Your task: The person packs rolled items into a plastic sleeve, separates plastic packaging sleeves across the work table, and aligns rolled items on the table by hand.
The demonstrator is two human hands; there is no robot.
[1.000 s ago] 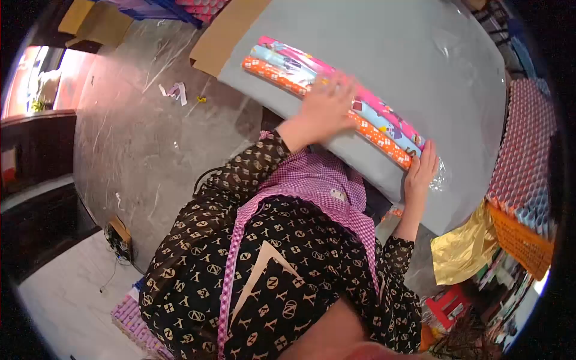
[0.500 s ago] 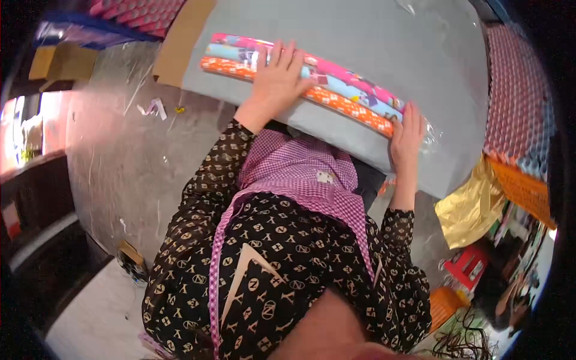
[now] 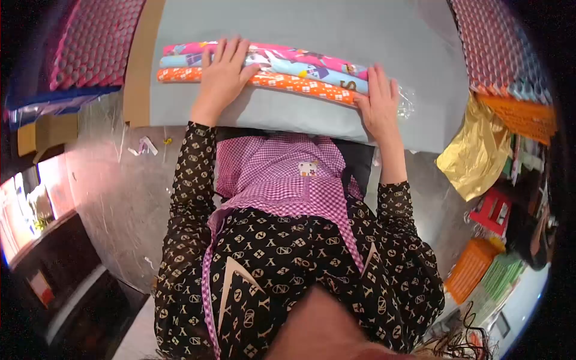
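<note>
Three rolls of patterned wrapping paper lie side by side on a grey table (image 3: 252,114): a pink roll (image 3: 312,58), a light blue roll (image 3: 288,67) and an orange roll (image 3: 288,81). Clear plastic film (image 3: 407,103) shines around them and sticks out past their right ends. My left hand (image 3: 223,75) rests flat across the rolls left of their middle, fingers stretched out. At the right ends, my right hand (image 3: 379,103) touches the rolls with its fingers extended and its thumb by the orange one.
Stacks of pink rolls (image 3: 99,45) stand at the left, and more rolls (image 3: 501,51) at the right. Brown cardboard (image 3: 139,72) lines the table's left edge. Gold foil (image 3: 480,150) hangs at the right, above a red object (image 3: 492,213). Scraps (image 3: 144,146) lie on the floor.
The view has turned, so the rolls now lie more level and further left in it. Both hands stay on the rolls, the right one still at their right ends.
</note>
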